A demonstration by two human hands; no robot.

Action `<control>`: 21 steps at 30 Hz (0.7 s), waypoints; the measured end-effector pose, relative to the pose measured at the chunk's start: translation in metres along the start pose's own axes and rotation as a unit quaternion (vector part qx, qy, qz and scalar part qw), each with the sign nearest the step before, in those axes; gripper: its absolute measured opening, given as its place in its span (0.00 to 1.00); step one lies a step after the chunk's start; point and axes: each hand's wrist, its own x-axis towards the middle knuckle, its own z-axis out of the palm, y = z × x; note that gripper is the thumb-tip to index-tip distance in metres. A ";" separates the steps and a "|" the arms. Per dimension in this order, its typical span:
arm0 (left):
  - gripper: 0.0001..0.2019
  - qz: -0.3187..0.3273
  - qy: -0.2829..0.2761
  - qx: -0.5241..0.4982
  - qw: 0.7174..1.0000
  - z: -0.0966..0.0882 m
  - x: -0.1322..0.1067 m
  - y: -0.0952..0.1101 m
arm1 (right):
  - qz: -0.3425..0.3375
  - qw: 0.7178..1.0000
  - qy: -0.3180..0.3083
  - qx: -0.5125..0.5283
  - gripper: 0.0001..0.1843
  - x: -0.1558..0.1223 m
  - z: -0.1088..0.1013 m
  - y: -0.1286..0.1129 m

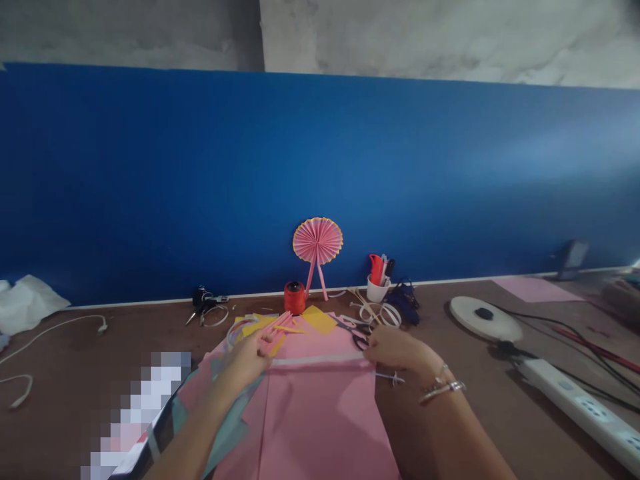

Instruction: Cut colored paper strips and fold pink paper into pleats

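A pink sheet of paper (320, 413) lies on the brown table (100, 373) in front of me. Its far edge is folded into a narrow strip (317, 361). My left hand (249, 358) pinches the left end of that strip, fingers closed on it. My right hand (395, 350), with bracelets on the wrist, presses the right end with fingers closed on it. Yellow paper pieces (315, 320) and thin pink folded strips (283, 325) lie just beyond the sheet.
A pink pleated paper fan (317, 241) stands against the blue wall. Near it are a red spool (295, 297), a white cup of pens (377, 287), scissors (357, 337), tape rings (383, 313). A round white lamp base (484, 317) and a power strip (585, 410) lie right; cables left.
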 end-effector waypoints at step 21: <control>0.14 0.074 0.158 -0.102 0.979 -0.013 -0.017 0.050 | -0.138 0.954 0.181 0.197 0.16 0.002 -0.007 0.018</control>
